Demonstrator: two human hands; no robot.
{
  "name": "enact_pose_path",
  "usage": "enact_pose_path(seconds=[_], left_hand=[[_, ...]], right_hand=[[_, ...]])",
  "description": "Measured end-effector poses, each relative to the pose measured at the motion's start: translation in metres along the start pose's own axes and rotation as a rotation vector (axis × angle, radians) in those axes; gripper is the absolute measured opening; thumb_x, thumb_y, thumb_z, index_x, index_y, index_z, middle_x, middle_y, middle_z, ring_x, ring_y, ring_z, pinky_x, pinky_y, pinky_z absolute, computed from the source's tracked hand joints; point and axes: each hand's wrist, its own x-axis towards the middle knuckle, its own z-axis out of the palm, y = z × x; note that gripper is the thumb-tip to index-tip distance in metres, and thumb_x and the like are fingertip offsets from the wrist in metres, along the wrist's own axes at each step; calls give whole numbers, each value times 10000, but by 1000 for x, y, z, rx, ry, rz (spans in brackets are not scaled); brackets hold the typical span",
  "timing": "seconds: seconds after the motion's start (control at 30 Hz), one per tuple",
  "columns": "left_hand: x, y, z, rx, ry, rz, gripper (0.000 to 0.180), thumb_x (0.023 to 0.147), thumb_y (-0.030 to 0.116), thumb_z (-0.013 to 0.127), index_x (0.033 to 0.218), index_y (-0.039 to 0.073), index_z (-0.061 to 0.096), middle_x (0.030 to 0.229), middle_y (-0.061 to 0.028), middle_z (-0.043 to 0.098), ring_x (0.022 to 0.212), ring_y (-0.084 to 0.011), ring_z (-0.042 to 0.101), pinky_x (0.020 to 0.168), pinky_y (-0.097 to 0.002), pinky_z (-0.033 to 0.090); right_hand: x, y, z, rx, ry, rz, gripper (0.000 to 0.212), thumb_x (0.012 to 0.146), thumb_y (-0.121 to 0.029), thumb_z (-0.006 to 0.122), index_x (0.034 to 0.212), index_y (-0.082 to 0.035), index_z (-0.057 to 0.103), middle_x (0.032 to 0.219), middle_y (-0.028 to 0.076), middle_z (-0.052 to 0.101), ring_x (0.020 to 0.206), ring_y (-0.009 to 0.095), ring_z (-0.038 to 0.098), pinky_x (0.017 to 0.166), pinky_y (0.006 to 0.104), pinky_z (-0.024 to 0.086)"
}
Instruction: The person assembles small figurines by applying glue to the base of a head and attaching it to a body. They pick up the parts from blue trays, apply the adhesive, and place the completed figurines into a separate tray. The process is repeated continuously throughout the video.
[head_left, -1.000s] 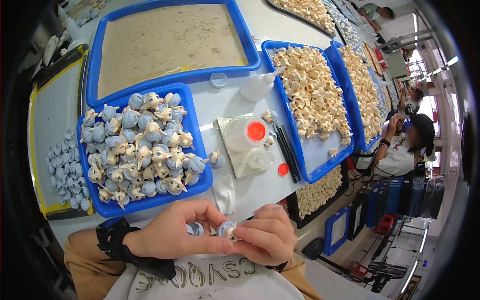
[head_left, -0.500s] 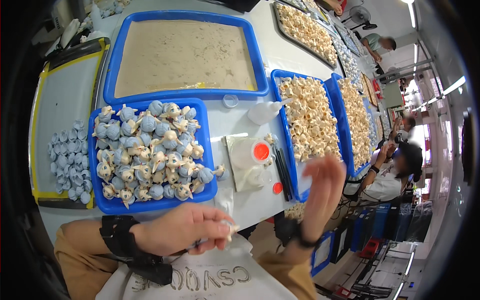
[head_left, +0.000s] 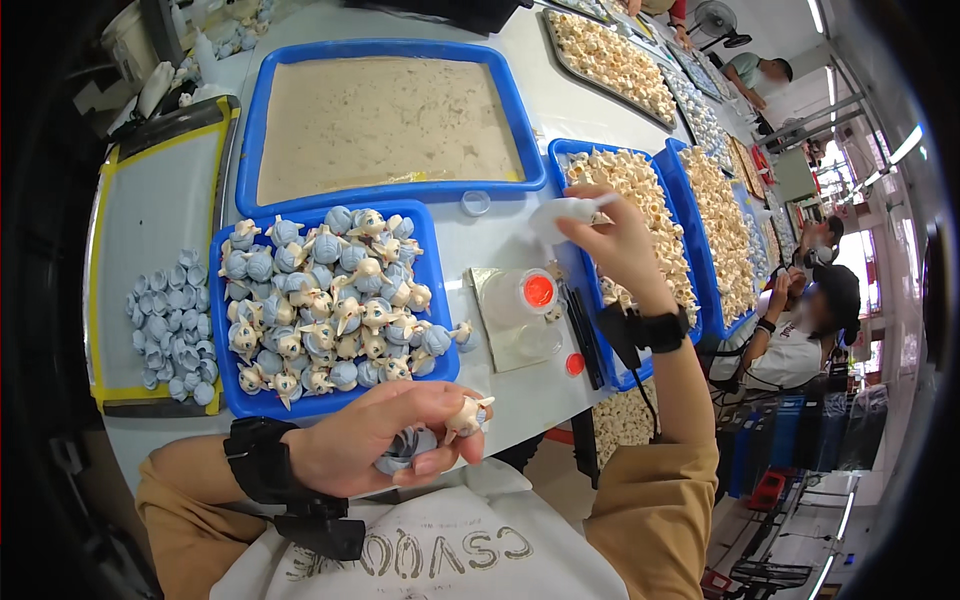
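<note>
My left hand is closed around two small parts above my lap. A cream doll head piece with pointed ears sits at its fingertips, and a hollow blue-grey hair shell is tucked in the curled fingers. At the right, over the table, my right hand grips a white squeeze bottle by its nozzle end, with the body tilted to the left. Directly beyond my left hand is a blue tray heaped with doll heads in blue-grey hair.
Loose hair shells lie on a yellow-taped screen frame at the left. A sand-coloured tray stands at the back. Near the middle are a jar with a red-orange top and dark pens. Bins of cream parts line the right.
My right hand has reached forward and taken hold of the squeeze bottle, which stood on the table before. My left hand has turned, so the hair shell shows now.
</note>
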Motion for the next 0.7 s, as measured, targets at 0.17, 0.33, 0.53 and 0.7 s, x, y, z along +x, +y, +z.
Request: enact_pose_path(seconds=[0.17,0.33,0.53,0.7], left_hand=[[1,3,1,107,41,-26,317,863,193,478,1093,-25,456,858,-157,585,513,-69,449,397,-196,326],[1,2,-1,115,-18,-63,329,856,157,512,1140,-1,453,916,-186,591,523,-83,454,441,-204,339],[2,-1,-3,71,-56,-44,367,858,181,523,1170,6,444,930,-175,590,541,-82,449,437,-199,336],[3,1,-5,53,-64,-74,366,855,190,530,1162,8,448,919,-156,591,543,-80,454,434,-196,336]], right_hand=[[-46,-14,-38,331,-61,50,294,740,-54,616,941,-20,404,951,163,612,940,202,581,794,315,484],[-110,-15,-66,316,-202,267,331,734,-65,613,966,-48,378,891,134,613,838,174,598,736,299,481],[-140,-28,-66,-68,-359,236,338,749,-138,647,1041,-14,531,830,85,627,729,137,606,651,260,469],[-142,-36,-62,-141,-338,196,388,726,-177,635,1056,-3,531,780,82,618,643,127,580,595,235,449]])
